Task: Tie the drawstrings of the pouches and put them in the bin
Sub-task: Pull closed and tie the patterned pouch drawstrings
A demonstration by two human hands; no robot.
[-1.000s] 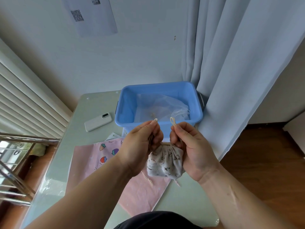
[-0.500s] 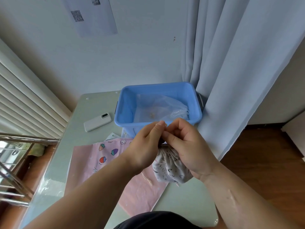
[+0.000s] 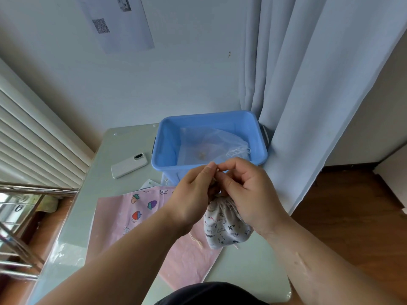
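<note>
Pouch, grey print: I see it hanging just under both hands, mouth gathered, over the pink pouch on the table. Left hand and right hand: fingertips meet above the mouth, each pinching the drawstring. Bin: blue, behind the hands, one mesh pouch inside. Phone: left of it.
</note>
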